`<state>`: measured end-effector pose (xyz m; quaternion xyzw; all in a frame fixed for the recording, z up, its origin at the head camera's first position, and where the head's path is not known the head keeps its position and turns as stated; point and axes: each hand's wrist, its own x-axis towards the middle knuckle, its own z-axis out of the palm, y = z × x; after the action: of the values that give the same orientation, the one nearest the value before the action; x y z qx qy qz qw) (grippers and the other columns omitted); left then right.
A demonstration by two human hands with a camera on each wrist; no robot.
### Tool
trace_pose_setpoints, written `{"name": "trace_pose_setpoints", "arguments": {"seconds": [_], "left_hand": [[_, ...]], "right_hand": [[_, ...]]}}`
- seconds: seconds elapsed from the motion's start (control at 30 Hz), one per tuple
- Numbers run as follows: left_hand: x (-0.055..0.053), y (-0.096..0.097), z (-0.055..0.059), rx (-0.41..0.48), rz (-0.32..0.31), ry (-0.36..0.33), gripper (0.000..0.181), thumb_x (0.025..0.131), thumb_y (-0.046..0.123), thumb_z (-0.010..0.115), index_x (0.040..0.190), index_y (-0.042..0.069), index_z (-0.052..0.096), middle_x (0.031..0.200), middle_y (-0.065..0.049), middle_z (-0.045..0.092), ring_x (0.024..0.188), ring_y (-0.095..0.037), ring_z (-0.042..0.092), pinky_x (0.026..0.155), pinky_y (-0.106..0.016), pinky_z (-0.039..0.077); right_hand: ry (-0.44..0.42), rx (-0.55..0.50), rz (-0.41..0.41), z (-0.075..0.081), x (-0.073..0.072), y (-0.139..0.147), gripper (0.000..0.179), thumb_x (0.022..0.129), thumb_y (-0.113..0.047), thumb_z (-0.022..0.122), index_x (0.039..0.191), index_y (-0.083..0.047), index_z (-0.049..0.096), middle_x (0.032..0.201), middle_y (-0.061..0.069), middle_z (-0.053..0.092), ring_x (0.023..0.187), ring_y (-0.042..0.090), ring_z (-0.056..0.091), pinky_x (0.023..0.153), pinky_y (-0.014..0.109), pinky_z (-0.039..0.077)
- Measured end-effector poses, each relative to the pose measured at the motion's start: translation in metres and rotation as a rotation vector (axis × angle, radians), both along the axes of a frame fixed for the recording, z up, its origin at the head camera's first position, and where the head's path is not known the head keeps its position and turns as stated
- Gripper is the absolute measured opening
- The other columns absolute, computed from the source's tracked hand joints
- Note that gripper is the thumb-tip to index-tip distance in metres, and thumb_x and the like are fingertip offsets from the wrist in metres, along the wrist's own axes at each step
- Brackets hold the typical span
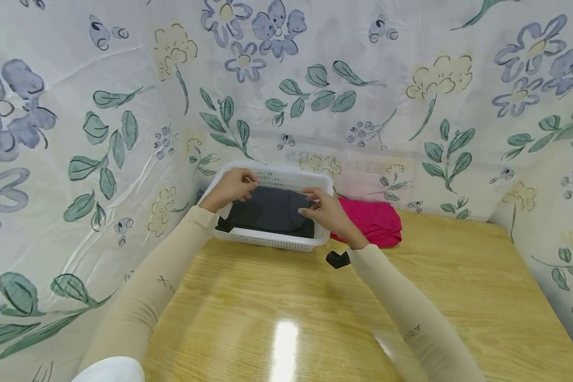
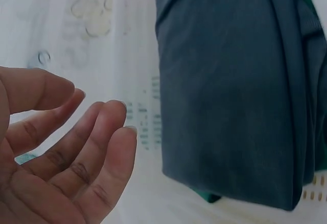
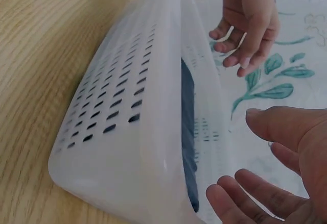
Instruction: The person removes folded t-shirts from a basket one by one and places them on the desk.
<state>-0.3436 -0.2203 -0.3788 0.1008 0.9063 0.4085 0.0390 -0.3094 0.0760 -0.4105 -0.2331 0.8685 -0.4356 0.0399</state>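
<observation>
A folded dark blue-grey cloth [image 1: 267, 209] lies inside a white plastic basket [image 1: 267, 241] with slotted walls. Over the basket's left end hovers my left hand [image 1: 233, 187], fingers loosely bent and holding nothing. My right hand [image 1: 327, 209] is above the basket's right end, its thumb and fingers spread apart with nothing between them. In the left wrist view the folded cloth [image 2: 225, 96] sits apart from the fingertips, with a bit of green fabric [image 2: 207, 195] showing under it. The right wrist view shows both hands over the basket rim [image 3: 166, 106].
A crumpled bright pink cloth [image 1: 370, 223] lies on the wooden table [image 1: 267, 297], just right of the basket. Flower-printed white sheeting [image 1: 324, 101] rises behind and at both sides. A black wrist-camera piece [image 1: 338, 259] sits beneath my right wrist.
</observation>
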Motion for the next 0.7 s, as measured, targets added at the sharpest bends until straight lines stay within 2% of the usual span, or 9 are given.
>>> {"name": "trace_pose_setpoints", "arguments": {"seconds": [0.2,0.33,0.43,0.6,0.7], "left_hand": [[-0.002,-0.012,-0.003,0.003,0.023,-0.053,0.028,0.107,0.015,0.053,0.124,-0.005,0.063,0.119,-0.030,0.063,0.097,-0.043,0.065,0.084,-0.055,0.056],[-0.005,-0.019,-0.004,-0.015,0.048,-0.100,0.030,0.107,0.015,0.053,0.127,-0.006,0.062,0.120,-0.028,0.061,0.100,-0.042,0.062,0.084,-0.053,0.055],[-0.007,-0.025,-0.006,-0.028,0.057,-0.158,0.033,0.107,0.016,0.054,0.131,-0.006,0.059,0.119,-0.025,0.058,0.096,-0.038,0.057,0.083,-0.051,0.054],[-0.008,-0.031,-0.010,-0.089,0.012,-0.249,0.034,0.108,0.017,0.051,0.134,-0.004,0.054,0.135,-0.024,0.052,0.112,-0.038,0.053,0.093,-0.053,0.051],[-0.007,-0.031,-0.013,-0.143,-0.027,-0.294,0.037,0.109,0.018,0.049,0.138,-0.004,0.051,0.144,-0.026,0.046,0.117,-0.038,0.049,0.094,-0.054,0.049]], "right_hand": [[0.015,0.040,0.026,-0.008,-0.003,-0.008,0.057,0.099,-0.021,0.072,0.151,-0.013,0.051,0.142,0.023,0.055,0.111,0.032,0.065,0.090,0.046,0.056],[0.036,0.089,0.022,-0.011,-0.006,-0.014,0.059,0.098,-0.022,0.073,0.151,-0.011,0.051,0.144,0.023,0.053,0.113,0.036,0.063,0.091,0.048,0.055],[0.054,0.142,0.012,-0.011,-0.008,-0.019,0.061,0.098,-0.023,0.074,0.152,-0.010,0.049,0.148,0.020,0.050,0.125,0.038,0.056,0.100,0.052,0.050],[0.040,0.213,-0.028,-0.010,-0.010,-0.027,0.063,0.097,-0.025,0.074,0.153,-0.010,0.048,0.154,0.014,0.047,0.145,0.037,0.037,0.112,0.055,0.039],[0.004,0.237,-0.057,-0.010,-0.010,-0.031,0.067,0.097,-0.026,0.074,0.155,-0.010,0.045,0.154,0.015,0.047,0.145,0.038,0.037,0.112,0.054,0.039]]}}
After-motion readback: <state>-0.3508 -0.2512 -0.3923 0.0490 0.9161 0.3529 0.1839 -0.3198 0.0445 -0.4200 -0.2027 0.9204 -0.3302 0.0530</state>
